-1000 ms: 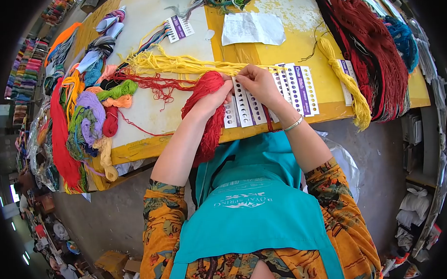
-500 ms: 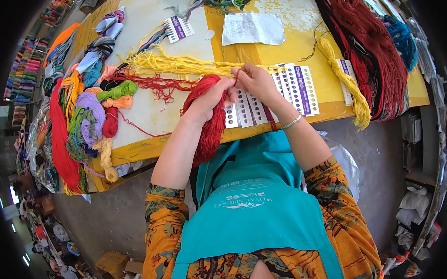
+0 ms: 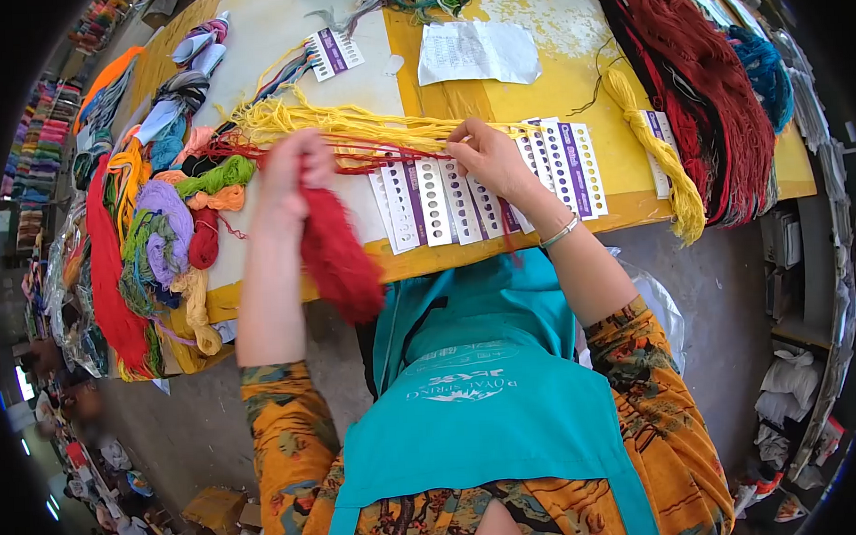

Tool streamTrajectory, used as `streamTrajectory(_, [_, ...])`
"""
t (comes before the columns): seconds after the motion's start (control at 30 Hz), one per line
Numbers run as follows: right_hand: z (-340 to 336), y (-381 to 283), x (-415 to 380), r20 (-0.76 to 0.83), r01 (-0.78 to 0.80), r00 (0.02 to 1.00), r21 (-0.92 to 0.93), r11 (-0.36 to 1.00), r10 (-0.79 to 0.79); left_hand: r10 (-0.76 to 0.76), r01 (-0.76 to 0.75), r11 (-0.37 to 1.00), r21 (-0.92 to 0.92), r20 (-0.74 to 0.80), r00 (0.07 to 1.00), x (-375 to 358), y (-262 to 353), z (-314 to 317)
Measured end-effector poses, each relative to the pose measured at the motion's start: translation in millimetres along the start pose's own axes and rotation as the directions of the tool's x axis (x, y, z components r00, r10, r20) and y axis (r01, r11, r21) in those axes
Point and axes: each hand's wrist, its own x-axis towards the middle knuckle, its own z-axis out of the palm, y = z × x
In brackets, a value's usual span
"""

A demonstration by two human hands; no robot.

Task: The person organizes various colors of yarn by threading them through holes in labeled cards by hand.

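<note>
My left hand (image 3: 291, 170) is raised over the table's left-middle and grips a thick bundle of red yarn (image 3: 338, 252), which hangs down past the table's front edge. A thin red strand (image 3: 386, 158) stretches from it rightward to my right hand (image 3: 488, 157). That hand pinches the strand's end and rests on a row of white thread cards with punched holes and purple labels (image 3: 444, 199). Long yellow yarn (image 3: 348, 127) lies just behind both hands.
Many coloured yarn skeins (image 3: 162, 220) are heaped along the table's left edge. Dark red yarn (image 3: 714, 88) and a yellow skein (image 3: 660, 156) lie at the right. A paper sheet (image 3: 477, 51) and another card (image 3: 331, 52) sit farther back on the yellow table (image 3: 570, 27).
My left hand has swung left and up with the red yarn bundle, pulling a strand taut away from my right hand. More of the card row is uncovered. The right hand stayed on the cards.
</note>
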Motion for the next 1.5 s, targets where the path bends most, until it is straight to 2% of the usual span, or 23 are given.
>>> streamTrajectory(0.03, [0,0,0,0.003,0.001,1.0,0.001,1.0,-0.001,-0.007,0.002,0.998,-0.065,-0.073,0.997,-10,23,-23])
streamTrajectory(0.07, [-1,0,1,0.006,-0.01,1.0,-0.009,1.0,0.011,0.081,-0.081,0.997,0.007,-0.153,0.985,-14,43,-50])
streamTrajectory(0.17, [1,-1,1,0.008,-0.016,1.0,-0.022,1.0,0.016,0.27,-0.32,0.926,-0.198,-0.243,0.932,-23,82,-127])
streamTrajectory(0.2, [1,0,-1,-0.002,-0.002,1.0,-0.015,1.0,0.002,0.315,-0.394,0.914,-0.093,-0.448,0.837,-29,82,-129])
streamTrajectory(0.23, [1,0,-1,-0.014,0.014,1.0,-0.009,1.0,-0.014,0.36,-0.442,0.897,0.025,-0.622,0.695,-33,82,-128])
streamTrajectory(0.27, [2,1,0,-0.018,0.025,1.0,0.006,1.0,-0.025,0.266,-0.397,0.918,-0.02,-0.711,0.651,-28,78,-142])
streamTrajectory(0.3, [3,3,1,-0.018,0.028,0.999,0.004,1.0,-0.027,0.332,-0.388,0.915,0.111,-0.754,0.567,-27,64,-127])
streamTrajectory(0.37, [4,6,2,-0.022,0.041,0.999,0.026,0.999,-0.04,0.347,-0.445,0.895,-0.007,-0.616,0.708,-37,35,-95])
streamTrajectory(0.4, [4,6,2,-0.018,0.042,0.999,0.023,0.999,-0.042,0.362,-0.422,0.906,-0.016,-0.487,0.795,-48,23,-59])
streamTrajectory(0.47, [5,6,1,-0.022,0.038,0.999,0.016,0.999,-0.038,0.307,-0.372,0.914,-0.159,-0.326,0.894,-63,-6,-7])
streamTrajectory(0.5, [6,6,1,-0.009,0.046,0.999,0.014,0.999,-0.046,0.321,-0.349,0.918,-0.189,-0.163,0.933,-68,-22,6])
streamTrajectory(0.53, [8,6,0,-0.001,0.051,0.999,0.011,0.999,-0.051,0.263,-0.292,0.928,-0.233,-0.148,0.953,-76,-32,29])
streamTrajectory(0.63, [17,-4,-15,-0.09,0.264,0.963,0.106,0.959,-0.255,0.239,-0.214,0.916,-0.338,0.033,0.97,-90,-55,69])
streamTrajectory(0.7, [29,-27,-39,-0.103,0.298,0.954,0.434,0.85,-0.281,0.239,-0.195,0.925,-0.325,0.1,0.966,-92,-67,81])
streamTrajectory(0.73, [33,-39,-49,-0.07,0.305,0.946,0.518,0.799,-0.316,0.234,-0.183,0.924,-0.337,0.116,0.965,-94,-70,86])
streamTrajectory(0.8, [34,-64,-73,0.214,0.02,0.942,0.732,0.681,-0.257,0.22,-0.179,0.938,-0.296,0.112,0.969,-95,-77,93])
streamTrajectory(0.83, [39,-63,-78,0.243,0.006,0.944,0.666,0.746,-0.224,0.258,-0.201,0.93,-0.307,0.157,0.953,-91,-83,93])
streamTrajectory(1.0, [50,-52,-84,0.159,0.037,0.963,0.724,0.689,-0.219,0.237,-0.193,0.952,-0.239,0.173,0.956,-95,-93,95])
streamTrajectory(1.07, [45,-48,-82,0.228,-0.184,0.972,0.895,0.407,-0.061,0.167,-0.138,0.967,-0.213,0.126,0.978,-96,-94,88])
streamTrajectory(1.1, [42,-51,-82,0.224,-0.193,0.973,0.924,0.331,-0.058,0.167,-0.138,0.967,-0.213,0.127,0.978,-98,-93,88])
streamTrajectory(1.23, [41,-46,-82,0.263,-0.236,0.963,0.928,0.29,-0.056,0.201,-0.163,0.952,-0.259,0.127,0.971,-98,-89,90])
streamTrajectory(1.3, [43,-46,-83,0.233,-0.203,0.972,0.905,0.374,-0.036,0.181,-0.171,0.949,-0.266,0.014,0.983,-97,-90,95])
streamTrajectory(1.5, [46,-45,-83,0.199,-0.161,0.98,0.865,0.474,-0.029,0.217,-0.209,0.952,-0.224,0.01,0.976,-93,-96,89])
